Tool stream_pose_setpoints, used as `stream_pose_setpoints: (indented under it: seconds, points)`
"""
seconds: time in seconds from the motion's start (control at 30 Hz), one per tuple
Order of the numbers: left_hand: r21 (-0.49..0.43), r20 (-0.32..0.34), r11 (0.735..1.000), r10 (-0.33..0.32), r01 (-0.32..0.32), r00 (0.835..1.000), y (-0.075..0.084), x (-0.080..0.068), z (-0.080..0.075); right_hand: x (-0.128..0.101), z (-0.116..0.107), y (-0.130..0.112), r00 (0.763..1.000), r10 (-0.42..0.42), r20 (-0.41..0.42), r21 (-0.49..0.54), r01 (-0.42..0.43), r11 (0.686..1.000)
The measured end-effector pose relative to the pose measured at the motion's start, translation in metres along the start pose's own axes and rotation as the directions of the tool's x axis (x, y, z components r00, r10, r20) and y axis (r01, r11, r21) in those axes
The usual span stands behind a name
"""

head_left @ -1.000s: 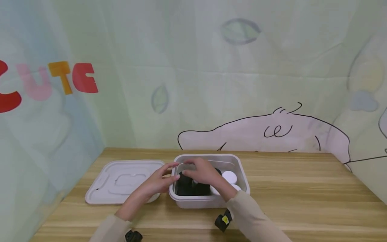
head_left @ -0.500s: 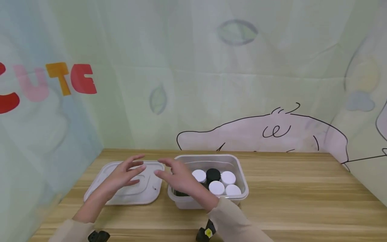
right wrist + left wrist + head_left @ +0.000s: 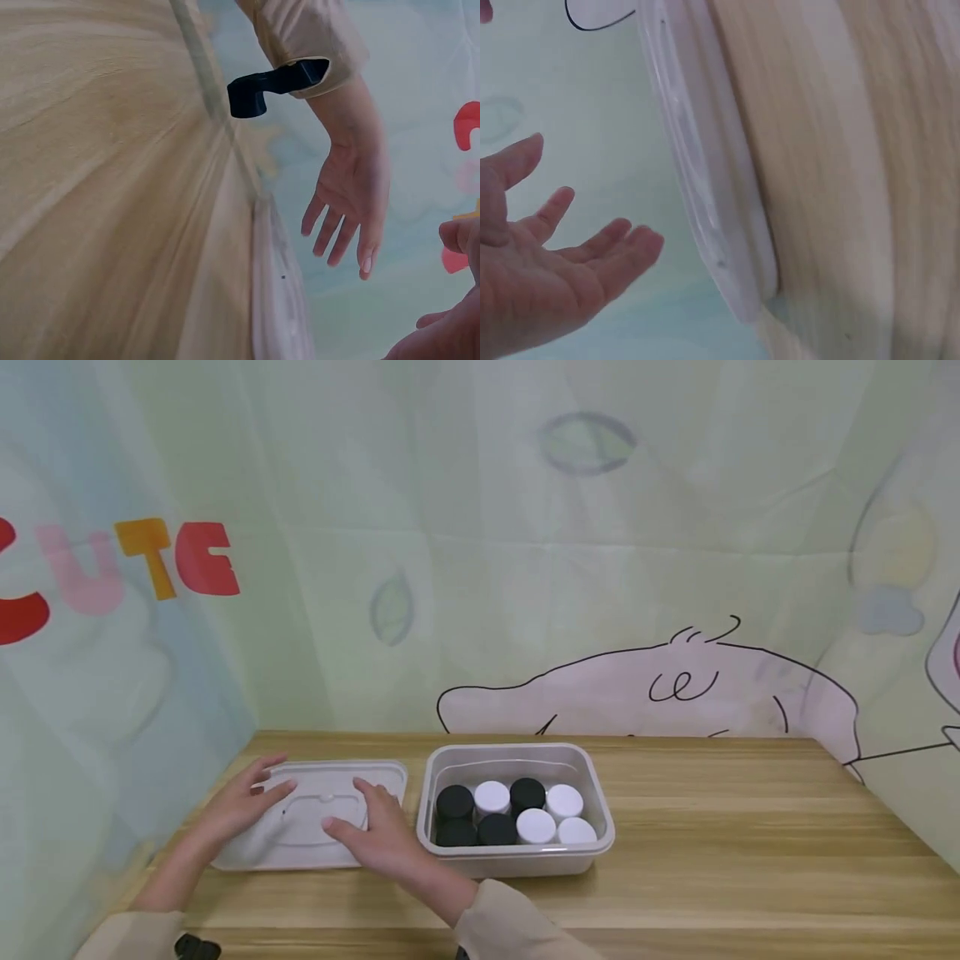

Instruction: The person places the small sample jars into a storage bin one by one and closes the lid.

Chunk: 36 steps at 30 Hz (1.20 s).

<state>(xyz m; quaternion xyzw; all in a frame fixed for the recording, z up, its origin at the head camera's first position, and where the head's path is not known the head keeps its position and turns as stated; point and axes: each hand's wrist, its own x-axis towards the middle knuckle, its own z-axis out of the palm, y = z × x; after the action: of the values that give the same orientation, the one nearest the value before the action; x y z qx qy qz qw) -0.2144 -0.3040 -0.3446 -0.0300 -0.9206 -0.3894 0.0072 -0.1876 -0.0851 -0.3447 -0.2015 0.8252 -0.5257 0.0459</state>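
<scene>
A white plastic lid [image 3: 322,818] lies flat on the wooden table. Above its left end hovers my left hand [image 3: 243,802], fingers spread, holding nothing. Over the lid's right side is my right hand [image 3: 382,835], thumb and fingers apart, nothing held. The left wrist view shows a gap between the left hand [image 3: 562,270] and the lid [image 3: 705,180]. Right of the lid stands an uncovered white plastic box [image 3: 517,860]. Inside are several round-topped pieces, black ones [image 3: 455,802] mostly left and white ones [image 3: 536,827] mostly right.
The wooden table [image 3: 712,835] extends to the right of the box. Behind it hangs a printed curtain [image 3: 480,568] with letters and cartoon shapes. A black wrist camera [image 3: 277,81] is strapped at the left sleeve.
Both hands have moved left, the right one out of the box and across to the lid. The box's contents are now uncovered to view; lid and box stay put.
</scene>
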Motion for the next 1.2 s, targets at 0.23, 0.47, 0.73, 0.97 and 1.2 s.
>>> stream_pose_setpoints:
  seconds: [0.23, 0.47, 0.73, 0.97, 1.2]
  points:
    - [0.186, -0.066, 0.982, -0.033, 0.044, 0.997, -0.030, 0.008, -0.005, 0.005, 0.010, 0.008, 0.984, 0.177, -0.011, 0.041, -0.176, 0.983]
    - [0.164, 0.042, 0.970, -0.187, 0.178, 0.981, -0.045, 0.010, -0.012, 0.008, 0.016, 0.018, 0.965, 0.261, 0.002, 0.096, -0.260, 0.961]
    - [0.118, 0.125, 0.979, -0.182, 0.167, 0.975, -0.048, 0.008, -0.014, 0.007, 0.020, 0.022, 0.967, 0.253, 0.002, 0.073, -0.253, 0.965]
    - [0.101, 0.116, 0.983, -0.162, 0.151, 0.980, -0.051, 0.004, -0.014, 0.003, 0.020, 0.020, 0.973, 0.230, 0.013, 0.051, -0.231, 0.972]
    - [0.064, 0.096, 0.982, -0.186, 0.180, 0.978, -0.053, 0.000, -0.021, -0.005, 0.015, 0.006, 0.987, 0.150, 0.051, -0.038, -0.149, 0.988]
